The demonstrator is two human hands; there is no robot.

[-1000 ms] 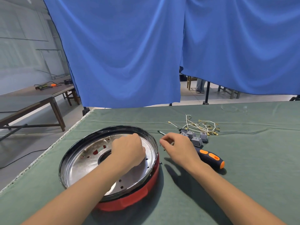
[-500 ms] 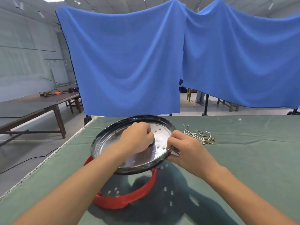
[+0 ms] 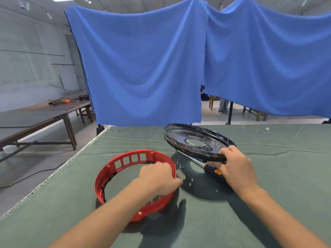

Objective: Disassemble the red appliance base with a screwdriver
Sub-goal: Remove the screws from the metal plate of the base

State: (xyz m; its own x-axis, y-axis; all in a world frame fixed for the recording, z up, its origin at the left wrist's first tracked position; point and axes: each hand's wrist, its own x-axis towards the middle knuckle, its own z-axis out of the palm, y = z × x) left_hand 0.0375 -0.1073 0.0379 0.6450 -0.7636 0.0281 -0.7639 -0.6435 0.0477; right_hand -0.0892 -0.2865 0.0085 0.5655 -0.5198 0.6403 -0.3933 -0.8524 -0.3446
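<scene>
Both fingers (image 3: 227,150) grip parts: right metal plate (image 3: 189,138), left red ring (image 3: 129,158).

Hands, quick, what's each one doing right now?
Left hand: gripping the red ring's rim.
Right hand: holding the metal plate by its edge.

Glossy dark metal pan (image 3: 193,140), matt red plastic ring (image 3: 125,160), matt green table cloth (image 3: 277,176), blue fabric curtain (image 3: 143,68)

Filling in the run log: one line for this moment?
left hand grips red ring | right hand holds metal plate lifted | screwdriver on table
</scene>
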